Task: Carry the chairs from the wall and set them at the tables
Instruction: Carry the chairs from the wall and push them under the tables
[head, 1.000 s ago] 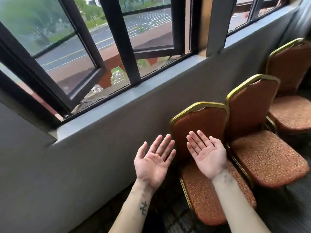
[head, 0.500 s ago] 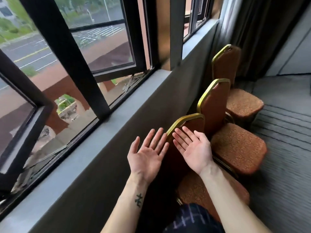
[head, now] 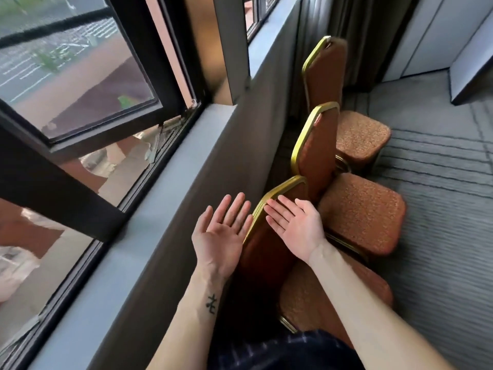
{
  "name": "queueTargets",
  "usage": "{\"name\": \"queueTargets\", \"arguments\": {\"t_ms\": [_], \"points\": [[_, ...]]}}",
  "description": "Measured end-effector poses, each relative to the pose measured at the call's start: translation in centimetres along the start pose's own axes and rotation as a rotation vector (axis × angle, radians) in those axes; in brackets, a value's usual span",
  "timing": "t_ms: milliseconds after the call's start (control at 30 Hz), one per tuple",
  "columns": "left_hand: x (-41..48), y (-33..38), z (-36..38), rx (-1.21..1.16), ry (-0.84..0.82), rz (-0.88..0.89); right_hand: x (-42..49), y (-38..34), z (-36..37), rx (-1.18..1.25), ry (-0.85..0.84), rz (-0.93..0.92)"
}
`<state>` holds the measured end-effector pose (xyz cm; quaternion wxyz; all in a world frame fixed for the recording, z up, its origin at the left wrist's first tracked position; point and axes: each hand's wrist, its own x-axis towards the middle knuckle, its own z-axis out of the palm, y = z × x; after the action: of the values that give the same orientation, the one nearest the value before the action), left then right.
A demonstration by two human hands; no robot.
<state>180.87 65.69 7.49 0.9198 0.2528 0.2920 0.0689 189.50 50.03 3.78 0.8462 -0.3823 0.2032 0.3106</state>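
Observation:
Three orange-brown padded chairs with gold metal frames stand in a row with their backs to the grey wall under the window. The nearest chair (head: 269,252) is right below me, the middle chair (head: 360,209) beyond it, the far chair (head: 357,134) by the curtain. My left hand (head: 221,233) is held palm up, fingers straight, just left of the nearest chair's backrest top. My right hand (head: 296,225) is also palm up and flat, over the top of that backrest. Neither hand holds anything.
The grey window sill (head: 149,225) and dark-framed windows (head: 88,108) run along the left. Grey striped carpet (head: 440,209) spreads to the right of the chairs. A dark curtain (head: 373,36) hangs at the far end, with pale wall panels (head: 440,36) beyond.
My view has swung to the right and come closer along the wall; the chairs now line up away from me. Both hands stay open, palms up, over the nearest chair's back.

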Motion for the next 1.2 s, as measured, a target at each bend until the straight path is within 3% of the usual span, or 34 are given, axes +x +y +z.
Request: {"name": "queueTargets", "arguments": {"t_ms": [267, 767, 1200], "points": [[7.2, 1.4, 0.3, 0.089, -0.025, -0.15, 3.2, 1.0, 0.0, 0.061, 0.09, -0.045], [21.5, 1.8, -2.0, 0.26, -0.115, -0.45, 10.2, 5.2, 1.1, 0.232, 0.434, -0.107], [23.0, -0.6, -1.0, 0.407, -0.222, -0.552, 10.4, 6.3, 2.4, 0.283, 0.414, -0.112]]}}
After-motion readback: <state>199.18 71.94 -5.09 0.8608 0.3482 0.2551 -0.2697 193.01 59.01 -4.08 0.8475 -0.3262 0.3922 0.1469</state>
